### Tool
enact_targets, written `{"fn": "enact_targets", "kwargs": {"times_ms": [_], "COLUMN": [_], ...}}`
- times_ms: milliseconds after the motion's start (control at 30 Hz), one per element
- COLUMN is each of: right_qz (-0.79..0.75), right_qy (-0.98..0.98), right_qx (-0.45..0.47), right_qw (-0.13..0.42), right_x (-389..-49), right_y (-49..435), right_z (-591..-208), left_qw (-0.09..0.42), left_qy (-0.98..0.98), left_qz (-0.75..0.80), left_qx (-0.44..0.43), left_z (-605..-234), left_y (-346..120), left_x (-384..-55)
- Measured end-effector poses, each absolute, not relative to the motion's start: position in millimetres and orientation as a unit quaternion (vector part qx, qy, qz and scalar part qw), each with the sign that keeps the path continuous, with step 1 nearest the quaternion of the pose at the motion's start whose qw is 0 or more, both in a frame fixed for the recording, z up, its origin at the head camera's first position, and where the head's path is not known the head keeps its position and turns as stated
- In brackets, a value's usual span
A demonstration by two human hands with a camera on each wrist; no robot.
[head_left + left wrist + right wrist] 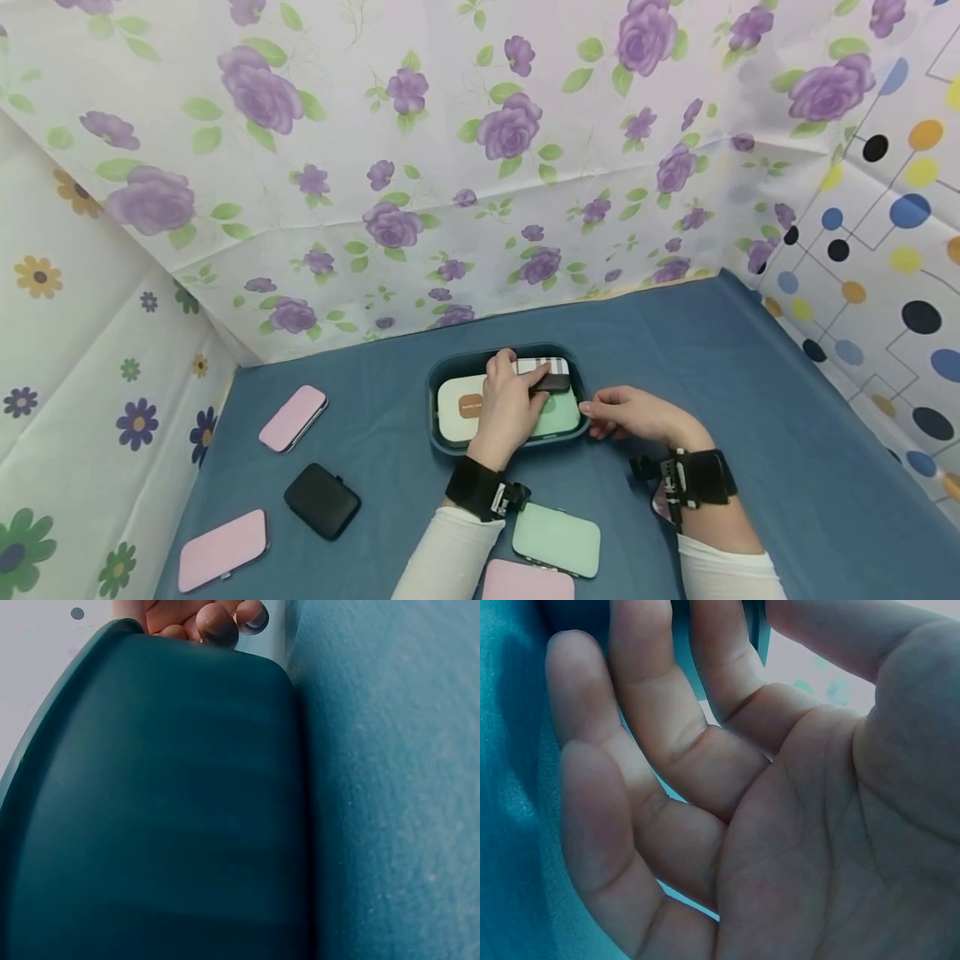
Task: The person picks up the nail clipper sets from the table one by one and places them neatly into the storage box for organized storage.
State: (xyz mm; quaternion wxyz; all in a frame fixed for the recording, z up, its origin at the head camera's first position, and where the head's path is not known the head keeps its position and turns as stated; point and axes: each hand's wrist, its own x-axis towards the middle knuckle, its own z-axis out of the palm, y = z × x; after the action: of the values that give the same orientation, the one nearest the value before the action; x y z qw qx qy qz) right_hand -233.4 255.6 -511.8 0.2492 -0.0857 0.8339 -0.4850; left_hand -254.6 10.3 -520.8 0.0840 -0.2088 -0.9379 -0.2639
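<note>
In the head view, a dark teal tub (442,372) holds a white case (452,410) with a brown label, a mint green case (564,414) and a smaller plaid-and-black case (557,379). My left hand (504,408) reaches into the tub and grips the plaid-and-black case at its left end, above the mint one. At the tub's right end, my right hand (637,414) pinches the rim, thumb on top and fingers outside. The left wrist view is mostly the tub's outer wall (165,787), with fingertips (217,626) at its far end. Loosely bent fingers (652,705) fill the right wrist view.
Two pink cases (293,418) and a black case (322,501) lie on the blue cloth (390,533) at the left. In front of the tub are a mint case (557,539) and another pink case (528,581). Patterned sheets (450,167) enclose the back and sides.
</note>
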Motion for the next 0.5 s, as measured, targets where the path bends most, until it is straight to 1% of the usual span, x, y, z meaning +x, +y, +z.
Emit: {"fn": "enact_targets", "kwargs": {"times_ms": [267, 500], "right_qz": [-0.482, -0.484], "right_qy": [0.838, 0.836], "right_qx": [-0.072, -0.078], "right_qw": [0.247, 0.248], "right_x": [-234.4, -233.2], "right_y": [255.8, 256.7], "right_z": [-512.1, -511.9], "left_qw": [0.091, 0.093], "left_qy": [-0.934, -0.93], "left_qz": [-0.277, -0.283], "left_qx": [-0.205, -0.213], "left_z": [-520.0, -521.9], "left_y": [8.9, 8.5], "left_x": [-252.9, -253.2]}}
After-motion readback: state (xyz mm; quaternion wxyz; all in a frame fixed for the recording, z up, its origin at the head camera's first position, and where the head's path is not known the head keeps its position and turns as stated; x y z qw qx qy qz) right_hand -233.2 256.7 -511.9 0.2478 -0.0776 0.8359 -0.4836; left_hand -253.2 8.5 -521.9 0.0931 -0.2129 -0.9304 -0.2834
